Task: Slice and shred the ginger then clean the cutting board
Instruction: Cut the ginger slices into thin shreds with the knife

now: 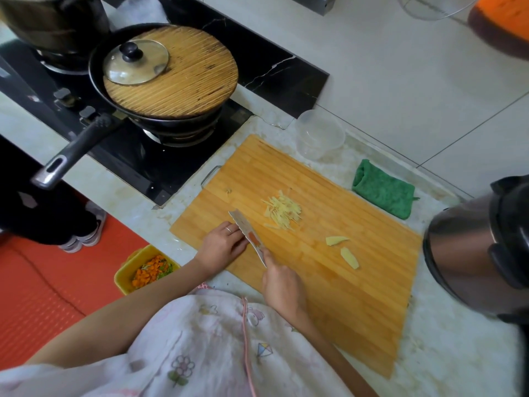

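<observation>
A bamboo cutting board [343, 282] lies on the counter. A heap of shredded ginger [282, 210] sits near the board's middle. Two ginger slices [335, 240] [349, 257] lie apart to its right. My right hand [282, 285] grips the handle of a knife [248, 236], whose blade is on edge at the board's left part. My left hand [221, 247] lies flat on the board with its fingertips against the blade's side; a ring shows on one finger.
A lidded black pan [160, 81] sits on the stove at left, handle toward me. A clear plastic bowl [319, 136] and a green cloth [383, 191] lie behind the board. A steel kettle [481, 253] stands at right. A yellow bin [143, 267] with carrot scraps is below the counter.
</observation>
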The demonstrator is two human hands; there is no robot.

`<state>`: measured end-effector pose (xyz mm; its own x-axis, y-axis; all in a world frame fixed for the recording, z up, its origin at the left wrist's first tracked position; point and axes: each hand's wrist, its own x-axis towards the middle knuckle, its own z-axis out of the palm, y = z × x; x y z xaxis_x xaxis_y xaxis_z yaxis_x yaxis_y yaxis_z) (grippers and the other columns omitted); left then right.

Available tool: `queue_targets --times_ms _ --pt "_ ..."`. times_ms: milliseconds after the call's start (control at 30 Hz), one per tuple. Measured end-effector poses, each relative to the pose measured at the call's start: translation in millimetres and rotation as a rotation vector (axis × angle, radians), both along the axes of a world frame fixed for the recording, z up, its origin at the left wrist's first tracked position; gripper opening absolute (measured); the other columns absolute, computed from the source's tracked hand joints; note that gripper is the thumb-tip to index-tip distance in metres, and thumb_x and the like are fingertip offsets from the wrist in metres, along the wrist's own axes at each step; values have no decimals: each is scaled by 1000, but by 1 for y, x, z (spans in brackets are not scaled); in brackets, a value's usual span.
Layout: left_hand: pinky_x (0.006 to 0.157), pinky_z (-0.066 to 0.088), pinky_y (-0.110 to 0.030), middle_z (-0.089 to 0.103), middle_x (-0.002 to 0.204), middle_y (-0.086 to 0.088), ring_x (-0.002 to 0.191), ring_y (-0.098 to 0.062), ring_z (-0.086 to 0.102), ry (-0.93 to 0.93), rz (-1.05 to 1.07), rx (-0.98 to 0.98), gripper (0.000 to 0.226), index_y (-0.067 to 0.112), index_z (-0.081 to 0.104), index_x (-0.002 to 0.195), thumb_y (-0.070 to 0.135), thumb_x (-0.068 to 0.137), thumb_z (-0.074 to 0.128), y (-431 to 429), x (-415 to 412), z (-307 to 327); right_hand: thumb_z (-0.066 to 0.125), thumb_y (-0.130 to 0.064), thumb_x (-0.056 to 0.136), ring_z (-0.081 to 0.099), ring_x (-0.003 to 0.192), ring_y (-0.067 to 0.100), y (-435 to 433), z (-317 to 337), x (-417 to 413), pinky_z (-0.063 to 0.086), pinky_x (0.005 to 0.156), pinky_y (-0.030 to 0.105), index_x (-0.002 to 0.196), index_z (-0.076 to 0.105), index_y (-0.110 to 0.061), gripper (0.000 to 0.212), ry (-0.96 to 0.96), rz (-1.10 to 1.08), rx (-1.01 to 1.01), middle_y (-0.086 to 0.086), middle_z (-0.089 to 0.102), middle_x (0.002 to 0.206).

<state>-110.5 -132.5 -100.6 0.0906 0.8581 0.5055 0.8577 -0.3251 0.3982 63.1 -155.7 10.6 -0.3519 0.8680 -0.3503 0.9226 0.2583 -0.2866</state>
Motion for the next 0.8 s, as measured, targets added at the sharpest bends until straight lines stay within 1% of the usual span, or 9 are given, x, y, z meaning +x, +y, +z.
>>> queue_targets --times_ms 133,233,400,500,567,600,700,733,800 --pt "62 48 -27 66 79 -2 72 -21 57 -19 23 -14 41 9 72 86 34 99 42 -1 1 1 39 -13 99 65 93 23 0 3 1 37 62 27 149 23 -25 54 0 8 -2 6 67 106" --pt "63 46 -26 65 78 -2 70 -20 55 -30 20 -10 36 8 71 85 31 97 46 -1 1 2 39 -12 98 66 90 23 3 2 -3 37 58 27 148 26 -25 53 -17 -11 8 6 69 104" --pt "65 42 -23 67 81 -4 73 -19 53 -45 28 -26 50 7 72 87 39 101 36 -2 2 -1 38 -10 98 67 84 25 23 0 -28 31 51 30 148 29 -26 54 -77 11 71 8 70 97" --pt "67 41 -22 68 80 -5 75 -19 56 -50 57 -1 50 7 73 87 40 100 37 -2 0 0 40 -9 97 63 74 25 19 2 -20 18 40 26 149 25 -28 58 -72 54 65 7 69 92" --pt "67 41 -22 67 78 -5 75 -19 56 -63 59 -3 50 7 73 86 40 100 38 -1 0 2 41 -8 96 55 64 21 13 6 -12 15 39 24 150 25 -28 59 -70 49 52 5 69 90" --pt "67 42 -22 67 77 -5 74 -19 56 -67 59 -2 49 7 72 85 40 100 39 -2 1 1 42 -9 97 52 62 18 11 6 -10 15 39 22 150 25 -28 59 -67 41 47 5 69 91" --pt "64 44 -25 67 78 -4 75 -18 56 -83 64 -1 50 8 72 84 40 100 38 -2 1 0 43 -11 97 58 70 19 11 7 -9 15 40 21 149 25 -26 57 -44 50 41 5 69 100" --pt "64 44 -25 67 78 -4 75 -18 56 -85 61 -6 49 8 72 84 40 100 39 -2 0 0 43 -11 97 61 73 20 11 6 -10 17 41 22 149 26 -26 57 -34 46 41 6 69 102" --pt "63 45 -25 68 79 -4 76 -17 56 -69 61 -20 41 8 73 86 36 96 45 -2 2 0 41 -9 96 65 80 24 13 1 -14 26 47 25 149 27 -26 57 -56 29 49 7 69 101"
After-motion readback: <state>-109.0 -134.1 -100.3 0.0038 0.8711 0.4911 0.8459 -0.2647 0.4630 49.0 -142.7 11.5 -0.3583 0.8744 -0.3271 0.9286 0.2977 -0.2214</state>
